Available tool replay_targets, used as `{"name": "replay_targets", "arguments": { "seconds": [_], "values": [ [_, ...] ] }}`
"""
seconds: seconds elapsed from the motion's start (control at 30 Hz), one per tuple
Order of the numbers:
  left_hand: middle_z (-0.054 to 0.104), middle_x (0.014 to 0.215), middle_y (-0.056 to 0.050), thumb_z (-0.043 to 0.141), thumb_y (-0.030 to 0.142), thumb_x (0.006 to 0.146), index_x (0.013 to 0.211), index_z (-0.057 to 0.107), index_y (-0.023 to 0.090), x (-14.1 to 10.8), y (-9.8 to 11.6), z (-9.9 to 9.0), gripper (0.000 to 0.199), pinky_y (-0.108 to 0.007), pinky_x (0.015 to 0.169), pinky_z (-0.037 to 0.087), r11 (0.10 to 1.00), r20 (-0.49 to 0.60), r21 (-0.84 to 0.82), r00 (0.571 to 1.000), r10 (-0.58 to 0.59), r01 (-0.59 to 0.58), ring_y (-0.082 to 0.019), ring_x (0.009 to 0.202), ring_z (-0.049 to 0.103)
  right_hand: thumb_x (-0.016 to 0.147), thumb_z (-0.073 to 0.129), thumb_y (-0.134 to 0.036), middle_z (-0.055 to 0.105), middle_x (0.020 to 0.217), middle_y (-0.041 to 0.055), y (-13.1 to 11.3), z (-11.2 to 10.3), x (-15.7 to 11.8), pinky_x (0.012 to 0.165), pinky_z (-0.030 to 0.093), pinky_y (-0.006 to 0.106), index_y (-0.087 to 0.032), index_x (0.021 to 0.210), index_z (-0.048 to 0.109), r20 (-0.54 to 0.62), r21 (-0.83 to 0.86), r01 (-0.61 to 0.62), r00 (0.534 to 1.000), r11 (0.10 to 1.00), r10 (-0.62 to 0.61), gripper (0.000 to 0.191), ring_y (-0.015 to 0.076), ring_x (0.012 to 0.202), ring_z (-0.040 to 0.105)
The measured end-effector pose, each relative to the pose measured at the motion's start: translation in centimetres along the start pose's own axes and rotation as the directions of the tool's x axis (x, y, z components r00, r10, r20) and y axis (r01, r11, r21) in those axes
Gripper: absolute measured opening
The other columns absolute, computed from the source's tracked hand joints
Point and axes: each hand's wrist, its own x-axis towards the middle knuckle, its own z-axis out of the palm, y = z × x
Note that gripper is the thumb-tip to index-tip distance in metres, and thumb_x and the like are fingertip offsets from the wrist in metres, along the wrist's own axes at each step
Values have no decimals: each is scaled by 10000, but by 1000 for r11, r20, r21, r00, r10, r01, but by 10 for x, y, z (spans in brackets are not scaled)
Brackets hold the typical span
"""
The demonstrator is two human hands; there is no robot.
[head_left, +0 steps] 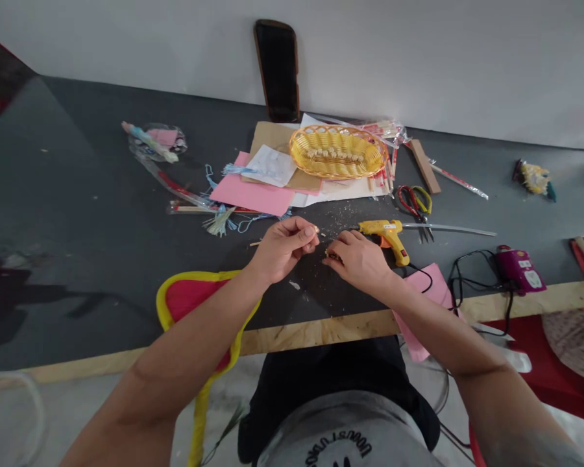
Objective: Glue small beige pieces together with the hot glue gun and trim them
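Note:
My left hand (288,246) is closed in a pinch above the dark table, with a tiny pale piece showing at the fingertips. Just to its right, my right hand (357,259) has its fingers curled down around something small and brownish near the tabletop, too small to name. A yellow glue gun (392,240) lies beside the right hand, with a clear glue stick (452,228) reaching out to the right. Small crumbs lie on the table between and beyond the hands. Farther back, a yellow woven basket (338,152) holds several small beige pieces in a row.
Pliers (417,206) and a wooden block (424,167) lie right of the basket. Pink paper (253,194) and tassels (220,221) are at the left. A phone (278,70) leans on the wall. A purple box (520,269) with black cables sits right, near the table's wooden edge (316,333).

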Motion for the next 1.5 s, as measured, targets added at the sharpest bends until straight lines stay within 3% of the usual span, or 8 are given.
{"name": "replay_targets", "arguments": {
  "seconds": [0.13,0.23,0.37,0.43,0.57,0.7,1.33,1.5],
  "values": [
    [664,594,-3,916,325,612,625,674,144,0,0,-1,302,-189,523,429,1000,4,-9,1000,-2,2,-61,507,509,942,607,-282,680,924,90,2,6,2,766,498,342,-173,903,723,-44,39,10,999,999,-8,164,241,899,622],
    [665,585,-2,924,326,598,618,673,141,-1,1,0,312,-183,517,433,1000,-2,-14,1000,-28,28,-58,499,511,952,582,-216,685,905,76,5,7,1,798,513,322,-181,886,710,-181,245,43,984,968,2,148,206,879,636],
    [675,577,-13,934,335,581,655,694,132,-4,2,2,322,-161,504,442,989,32,-15,989,-146,146,-60,495,545,953,571,-176,681,882,45,8,0,1,792,534,293,-199,902,674,-457,556,132,873,820,170,117,163,857,646],
    [678,574,-17,937,332,578,668,703,130,-5,2,3,322,-149,501,444,981,51,-18,980,-193,194,-59,498,558,954,565,-183,682,867,36,8,-2,0,784,542,308,-210,907,667,-525,581,168,825,796,209,116,166,851,648],
    [677,575,-19,937,325,578,664,714,128,-6,2,6,310,-145,499,444,974,75,-30,972,-223,226,-73,529,592,956,578,-208,685,858,42,4,-2,-2,762,557,312,-219,916,676,-591,550,264,793,792,146,106,169,846,660],
    [684,594,-26,933,320,588,657,720,119,-6,2,7,301,-154,512,452,975,98,-28,971,-218,222,-77,544,604,942,608,-204,685,873,45,0,0,-3,761,561,311,-229,929,694,-616,550,309,777,776,127,90,168,849,661],
    [685,573,-18,932,370,572,662,720,129,-7,-1,3,334,-149,495,430,971,88,96,970,-228,219,-70,517,588,928,631,-187,695,893,41,2,5,-3,737,567,287,-230,911,726,-585,545,312,806,778,87,106,152,833,672],
    [682,576,-16,934,370,570,649,706,129,-6,-1,2,340,-152,514,445,971,105,94,967,-231,222,-69,525,594,901,685,-236,709,893,50,4,4,-3,683,563,284,-218,1016,697,-584,601,364,808,712,80,118,157,806,666]
  ]
}}
